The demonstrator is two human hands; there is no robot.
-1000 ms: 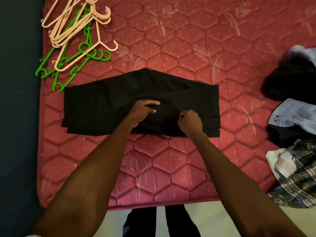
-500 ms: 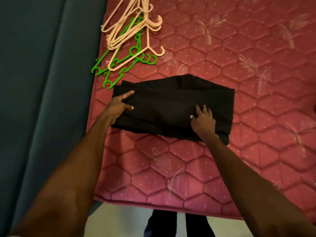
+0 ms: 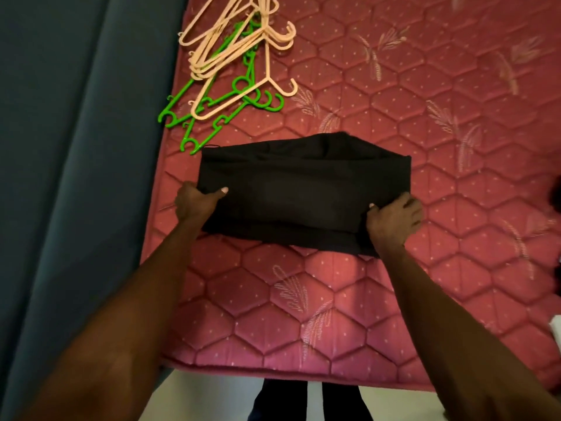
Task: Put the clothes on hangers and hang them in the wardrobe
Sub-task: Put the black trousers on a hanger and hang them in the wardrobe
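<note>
- Dim, warm room light; the red mattress (image 3: 349,299) is brightest across its middle and far right.
- The black garment (image 3: 303,192) reads nearly featureless, its folds lost in shadow.
- Both forearms darken toward the near edge.
- Wide-angle bending curves the mattress edges; the far right looks slightly smeared.

No text, label, brand, number or sign can be read anywhere in the view.
</note>
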